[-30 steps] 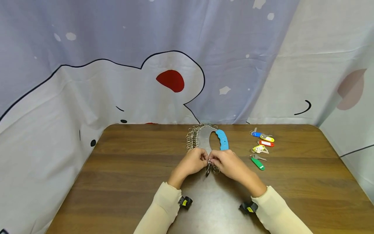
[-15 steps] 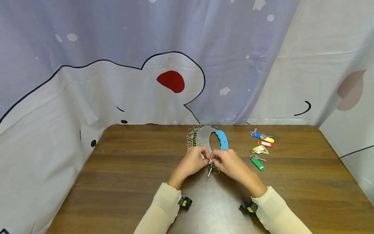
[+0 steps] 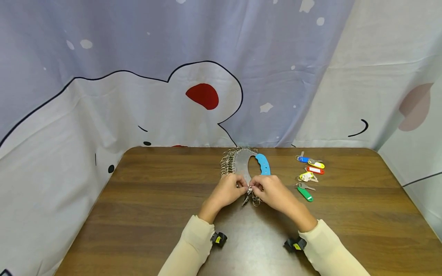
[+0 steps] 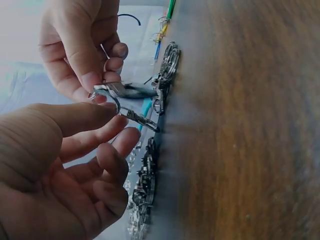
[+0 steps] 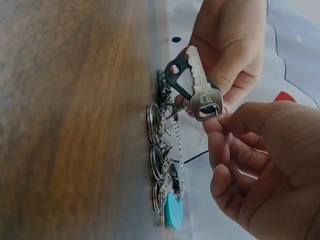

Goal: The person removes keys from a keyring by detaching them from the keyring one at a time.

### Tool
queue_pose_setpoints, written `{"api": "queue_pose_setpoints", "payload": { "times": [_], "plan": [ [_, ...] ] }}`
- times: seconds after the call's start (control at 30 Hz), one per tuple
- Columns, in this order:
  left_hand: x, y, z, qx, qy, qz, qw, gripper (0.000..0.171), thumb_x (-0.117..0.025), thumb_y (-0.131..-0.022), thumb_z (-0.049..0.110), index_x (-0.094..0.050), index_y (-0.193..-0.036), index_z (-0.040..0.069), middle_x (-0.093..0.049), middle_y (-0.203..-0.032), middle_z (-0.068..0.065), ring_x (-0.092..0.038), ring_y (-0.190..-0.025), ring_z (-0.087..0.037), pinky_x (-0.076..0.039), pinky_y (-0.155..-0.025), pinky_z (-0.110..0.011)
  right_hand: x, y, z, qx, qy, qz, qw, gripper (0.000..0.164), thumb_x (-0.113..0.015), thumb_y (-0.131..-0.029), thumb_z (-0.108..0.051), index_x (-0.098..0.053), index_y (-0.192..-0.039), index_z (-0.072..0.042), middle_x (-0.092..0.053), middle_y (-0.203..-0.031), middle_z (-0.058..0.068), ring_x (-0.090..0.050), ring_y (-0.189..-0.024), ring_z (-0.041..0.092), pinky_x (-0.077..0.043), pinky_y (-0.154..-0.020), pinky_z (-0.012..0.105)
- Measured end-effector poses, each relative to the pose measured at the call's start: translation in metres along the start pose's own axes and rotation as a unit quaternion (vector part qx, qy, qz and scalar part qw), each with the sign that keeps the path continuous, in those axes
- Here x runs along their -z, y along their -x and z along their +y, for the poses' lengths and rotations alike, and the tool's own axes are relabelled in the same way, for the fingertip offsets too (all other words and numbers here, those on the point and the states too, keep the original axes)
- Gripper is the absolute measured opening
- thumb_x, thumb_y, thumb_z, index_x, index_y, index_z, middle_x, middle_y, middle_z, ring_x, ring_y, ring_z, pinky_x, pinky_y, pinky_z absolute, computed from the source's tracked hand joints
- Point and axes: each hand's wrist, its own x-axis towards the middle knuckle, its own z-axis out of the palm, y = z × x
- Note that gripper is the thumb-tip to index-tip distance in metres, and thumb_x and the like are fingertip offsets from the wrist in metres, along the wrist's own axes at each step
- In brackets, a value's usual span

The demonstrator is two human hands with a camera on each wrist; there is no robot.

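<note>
Close over the table's middle, my left hand (image 3: pixel 226 190) and right hand (image 3: pixel 271 190) meet fingertip to fingertip at a small wire key ring (image 5: pixel 218 116). Thumb and forefinger of each hand pinch at it; the other fingers are loosely bent. A silver key (image 5: pixel 200 87) with a toothed blade hangs on the ring, beside a dark triangular metal piece (image 5: pixel 173 75). Just behind the hands lies a crescent-shaped grey metal key holder (image 3: pixel 241 161) with a blue handle (image 3: pixel 264 165). Metal rings and clasps (image 3: pixel 226 163) line its outer edge, and the hands partly hide its near end.
To the right on the wooden table (image 3: pixel 155 199) lie keys with coloured tags: blue (image 3: pixel 303 159), red (image 3: pixel 315 170), yellow (image 3: pixel 306 176) and green (image 3: pixel 305 194). A printed curtain (image 3: pixel 155 107) hangs behind the table's far edge.
Both hands stay together with small finger movements and a slight shift to the right. The hanging keys swing and turn beneath the fingertips. The key holder and tagged keys stay in place.
</note>
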Motion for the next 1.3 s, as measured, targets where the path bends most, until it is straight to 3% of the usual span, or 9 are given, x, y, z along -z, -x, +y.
{"api": "queue_pose_setpoints", "payload": {
  "times": [0.37, 0.67, 1.03, 1.3],
  "plan": [
    [0.0010, -0.0003, -0.0012, -0.013, -0.012, -0.009, 0.9998, 0.009, -0.070, -0.081, 0.007, -0.072, -0.074, 0.010, -0.067, -0.069, 0.002, -0.054, -0.063, -0.008, -0.046, -0.058, -0.022, 0.0017, 0.0004, -0.0014, -0.011, 0.004, -0.003, 1.000, 0.008, -0.068, -0.082, -0.005, -0.070, -0.082, -0.013, -0.059, -0.064, -0.009, -0.050, -0.057, 0.003, -0.047, -0.051, 0.025],
    [0.0037, 0.0010, 0.0044, -0.055, -0.058, -0.008, 0.9967, 0.006, -0.069, -0.084, 0.008, -0.069, -0.080, 0.012, -0.068, -0.077, 0.002, -0.057, -0.070, -0.009, -0.050, -0.066, -0.025, -0.0016, -0.0001, 0.0005, 0.001, -0.003, -0.002, 1.000, 0.009, -0.069, -0.082, -0.004, -0.070, -0.084, -0.012, -0.060, -0.065, -0.008, -0.050, -0.057, 0.003, -0.048, -0.051, 0.024],
    [0.0037, 0.0034, 0.0008, -0.017, -0.018, -0.042, 0.9988, 0.010, -0.069, -0.086, 0.010, -0.070, -0.076, 0.010, -0.063, -0.066, 0.002, -0.052, -0.059, -0.006, -0.044, -0.056, -0.022, 0.0004, 0.0011, 0.0000, -0.004, -0.019, -0.018, 1.000, 0.010, -0.065, -0.085, -0.003, -0.068, -0.083, -0.012, -0.054, -0.065, -0.008, -0.047, -0.057, 0.005, -0.044, -0.051, 0.024],
    [0.0025, 0.0016, -0.0012, -0.025, 0.006, -0.025, 0.9994, 0.011, -0.068, -0.083, 0.006, -0.067, -0.073, 0.010, -0.061, -0.066, 0.001, -0.051, -0.060, -0.007, -0.043, -0.056, -0.020, 0.0016, 0.0005, 0.0007, 0.001, -0.030, -0.024, 0.999, 0.009, -0.067, -0.085, -0.004, -0.067, -0.084, -0.013, -0.058, -0.067, -0.008, -0.050, -0.060, 0.005, -0.047, -0.053, 0.026]
  ]
}}
